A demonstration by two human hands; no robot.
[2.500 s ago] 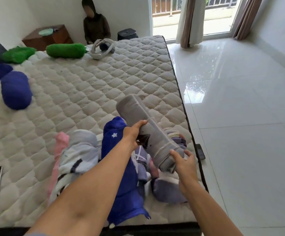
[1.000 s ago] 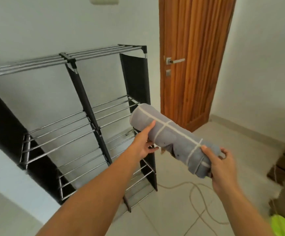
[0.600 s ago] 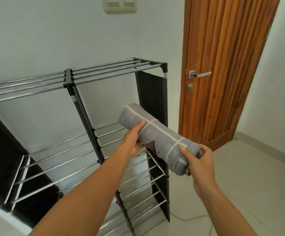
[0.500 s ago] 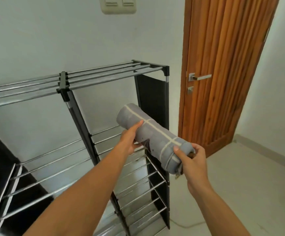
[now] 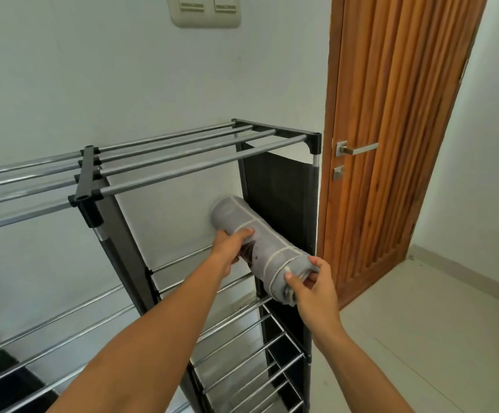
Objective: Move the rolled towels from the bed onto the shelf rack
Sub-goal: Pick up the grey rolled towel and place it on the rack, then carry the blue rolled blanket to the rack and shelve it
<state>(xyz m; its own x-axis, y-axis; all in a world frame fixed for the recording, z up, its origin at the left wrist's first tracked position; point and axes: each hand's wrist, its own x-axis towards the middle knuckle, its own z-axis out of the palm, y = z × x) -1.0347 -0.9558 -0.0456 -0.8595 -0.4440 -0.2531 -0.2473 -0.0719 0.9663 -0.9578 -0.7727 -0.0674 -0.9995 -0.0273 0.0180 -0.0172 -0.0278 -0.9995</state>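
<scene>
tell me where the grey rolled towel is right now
In the head view the grey rolled towel sits centre frame, held by both hands inside the right bay of the shelf rack, under its top rails and beside the black side panel.

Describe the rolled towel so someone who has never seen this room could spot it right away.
Find the wooden door; just left of it stands a metal shelf rack against the white wall. In the rack's right-hand bay, below the top rails, the left hand and right hand hold the rolled towel. It is the only soft thing there: a grey roll crossed by thin pale lines.
</scene>
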